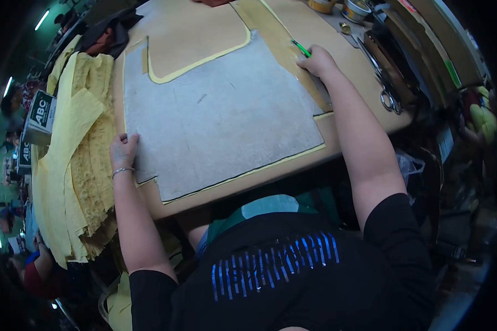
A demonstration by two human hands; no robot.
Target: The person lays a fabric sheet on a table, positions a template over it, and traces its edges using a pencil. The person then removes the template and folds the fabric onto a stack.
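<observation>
A large grey pattern sheet (221,116) with a deep cut-out lies flat on the table, over yellow material (248,172) whose margin shows past its edges. Dark lines run along the sheet's lower edge. My left hand (124,150) is at the sheet's left edge, fingers bent and closed on it. In my right hand (319,62) is a green pen (300,47), gripped near its lower end, with its tip at the sheet's upper right side. A tan strip (276,38) runs beneath the pen.
Yellow hides (85,143) hang over the table's left side beside an ABC box (41,113). Scissors (391,101) lie at the right edge, below tubs (356,10). Dark cloth (110,33) lies at the far left. Another person (36,270) is at lower left.
</observation>
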